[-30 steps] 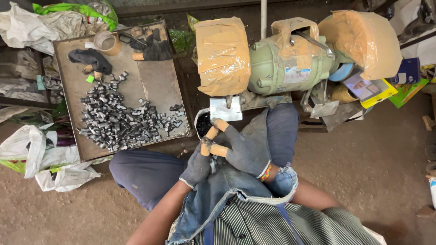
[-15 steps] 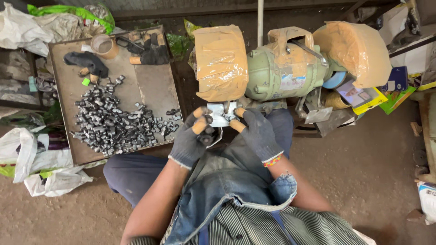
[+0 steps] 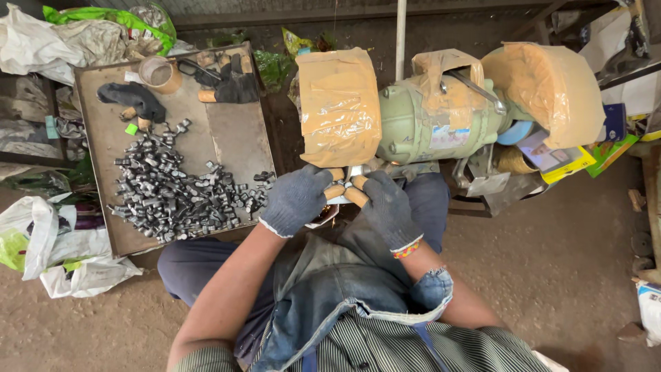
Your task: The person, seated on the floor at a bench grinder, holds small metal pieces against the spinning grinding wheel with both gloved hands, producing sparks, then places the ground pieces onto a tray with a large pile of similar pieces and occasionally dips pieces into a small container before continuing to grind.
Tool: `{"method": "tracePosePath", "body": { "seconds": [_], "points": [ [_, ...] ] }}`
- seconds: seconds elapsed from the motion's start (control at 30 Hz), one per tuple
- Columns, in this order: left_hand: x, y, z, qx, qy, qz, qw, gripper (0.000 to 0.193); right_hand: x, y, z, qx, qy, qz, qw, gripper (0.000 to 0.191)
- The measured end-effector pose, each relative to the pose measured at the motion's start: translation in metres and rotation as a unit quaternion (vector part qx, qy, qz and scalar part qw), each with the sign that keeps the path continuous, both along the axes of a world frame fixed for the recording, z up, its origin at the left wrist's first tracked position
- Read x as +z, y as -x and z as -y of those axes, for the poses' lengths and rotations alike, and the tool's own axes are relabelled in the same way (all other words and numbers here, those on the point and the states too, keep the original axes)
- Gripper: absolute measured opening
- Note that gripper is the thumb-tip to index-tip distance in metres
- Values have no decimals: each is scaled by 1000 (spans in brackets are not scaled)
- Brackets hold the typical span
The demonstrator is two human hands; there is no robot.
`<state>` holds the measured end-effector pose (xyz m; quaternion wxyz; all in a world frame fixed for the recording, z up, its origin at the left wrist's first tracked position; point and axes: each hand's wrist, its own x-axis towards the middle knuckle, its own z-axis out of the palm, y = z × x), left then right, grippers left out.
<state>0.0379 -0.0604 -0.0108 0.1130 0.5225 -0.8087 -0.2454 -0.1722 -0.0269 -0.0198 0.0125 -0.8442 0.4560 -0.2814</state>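
Note:
My left hand [image 3: 296, 200] and my right hand [image 3: 387, 207] wear dark grey gloves with tan fingertip wraps. Both pinch a small metal piece [image 3: 348, 180] between them, right under the left tape-wrapped wheel guard [image 3: 337, 107] of a green bench grinder [image 3: 430, 120]. A few sparks glow below my left hand. How the piece meets the wheel is hidden by the guard and my fingers.
A metal tray [image 3: 231, 134] at the left holds a heap of several small metal parts [image 3: 175, 193], a tape roll [image 3: 160, 72] and spare gloves [image 3: 134, 100]. White bags [image 3: 41, 238] lie on the dirt floor. The grinder's right guard [image 3: 551, 86] and boxes [image 3: 558, 158] sit at right.
Both hands rose from my lap to the left grinder guard and closed together on the small metal piece. Sparks now show beneath them.

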Motion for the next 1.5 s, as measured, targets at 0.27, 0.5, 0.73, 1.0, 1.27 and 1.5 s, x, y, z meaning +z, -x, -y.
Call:
{"method": "tracePosePath", "body": {
  "seconds": [0.27,0.5,0.73,1.0,1.27,1.5],
  "points": [
    [15,-3,5,-59,-18,-16,998,24,-13,11,13,-6,-100,50,994,26],
    [8,-4,-1,-22,-20,-19,999,27,-17,10,21,2,-109,15,994,30],
    [-1,-10,-9,-14,36,-54,998,22,-17,11,26,12,-77,-32,996,23],
    [4,4,-41,110,-5,-35,993,23,-10,-5,14,-39,-80,70,994,39],
    [8,1,-67,81,24,-56,995,24,10,-2,-23,-70,-164,155,972,45],
    [-14,-9,-122,148,-241,-327,902,58,5,-2,-74,-80,-331,108,934,37]
  ]
}}
